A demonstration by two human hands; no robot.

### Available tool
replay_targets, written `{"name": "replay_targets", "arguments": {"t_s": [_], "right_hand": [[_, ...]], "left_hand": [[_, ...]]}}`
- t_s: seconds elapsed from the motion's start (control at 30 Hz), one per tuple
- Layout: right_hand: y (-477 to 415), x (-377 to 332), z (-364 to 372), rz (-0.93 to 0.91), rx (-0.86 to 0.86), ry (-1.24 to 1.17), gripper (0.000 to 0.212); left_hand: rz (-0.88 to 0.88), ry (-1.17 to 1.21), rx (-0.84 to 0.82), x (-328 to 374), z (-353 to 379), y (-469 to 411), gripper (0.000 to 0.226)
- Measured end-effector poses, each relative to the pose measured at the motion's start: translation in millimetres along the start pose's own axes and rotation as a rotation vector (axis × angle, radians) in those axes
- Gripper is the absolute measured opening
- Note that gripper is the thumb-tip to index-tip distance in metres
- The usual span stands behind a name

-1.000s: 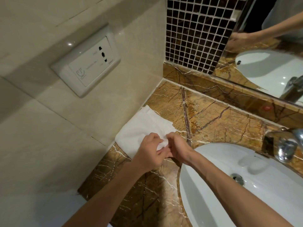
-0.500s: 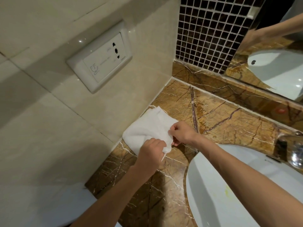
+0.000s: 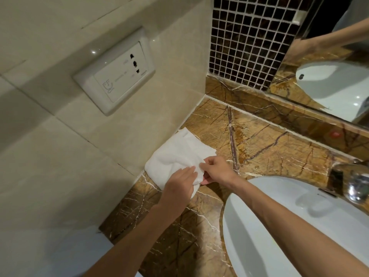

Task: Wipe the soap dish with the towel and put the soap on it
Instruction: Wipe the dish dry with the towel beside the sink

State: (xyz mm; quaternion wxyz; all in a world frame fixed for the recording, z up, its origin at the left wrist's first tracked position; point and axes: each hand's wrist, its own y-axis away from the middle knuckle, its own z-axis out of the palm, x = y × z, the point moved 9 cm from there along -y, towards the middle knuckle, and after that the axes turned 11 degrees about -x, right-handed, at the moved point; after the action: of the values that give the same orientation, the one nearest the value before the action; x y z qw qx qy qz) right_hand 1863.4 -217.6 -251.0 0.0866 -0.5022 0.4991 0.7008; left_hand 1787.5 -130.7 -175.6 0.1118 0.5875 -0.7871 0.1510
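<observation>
A white towel (image 3: 177, 152) lies folded on the brown marble counter (image 3: 265, 144), against the left wall. My left hand (image 3: 179, 186) rests flat on its near corner, fingers extended on the cloth. My right hand (image 3: 216, 169) pinches the same corner from the right, thumb and fingers closed on the fabric. No soap dish and no soap can be seen; whether anything lies under the towel or my hands is hidden.
A white sink basin (image 3: 289, 226) fills the lower right, with a chrome faucet (image 3: 353, 180) at its far right. A wall socket plate (image 3: 115, 72) sits on the beige tiled wall. Dark mosaic tiles (image 3: 249, 41) and a mirror (image 3: 335, 72) stand behind the counter.
My left hand has opened from a fist to lie flat on the towel's corner. My right hand stays pinching that corner. The camera has shifted a little.
</observation>
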Motion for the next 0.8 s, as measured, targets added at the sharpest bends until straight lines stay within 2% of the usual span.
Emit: {"name": "replay_targets", "arguments": {"t_s": [0.13, 0.23, 0.3, 0.43, 0.57, 0.67, 0.8], "right_hand": [[3, 12, 3, 0.033, 0.090, -0.061, 0.019], [6, 17, 7, 0.033, 0.144, -0.061, 0.018], [9, 15, 6, 0.014, 0.169, -0.008, 0.020], [11, 1, 8, -0.042, 0.190, 0.225, 0.024], [12, -11, 10, -0.091, 0.203, 0.411, 0.020], [15, -24, 3, -0.117, 0.210, 0.497, 0.017], [20, -34, -2, -0.105, 0.121, 0.469, 0.014]], "left_hand": [[-0.009, -0.050, -0.047, -5, 10, 0, 0.034], [0.079, -0.116, -0.107, -5, 11, 0, 0.039], [0.103, -0.177, -0.173, -10, 9, 1, 0.039], [0.084, -0.392, -0.262, -26, 6, 12, 0.025], [-0.016, -0.443, -0.374, -43, 14, 15, 0.056], [-0.015, -0.451, -0.400, -43, 19, 7, 0.076], [0.034, -0.398, -0.370, -32, 18, -8, 0.086]]}}
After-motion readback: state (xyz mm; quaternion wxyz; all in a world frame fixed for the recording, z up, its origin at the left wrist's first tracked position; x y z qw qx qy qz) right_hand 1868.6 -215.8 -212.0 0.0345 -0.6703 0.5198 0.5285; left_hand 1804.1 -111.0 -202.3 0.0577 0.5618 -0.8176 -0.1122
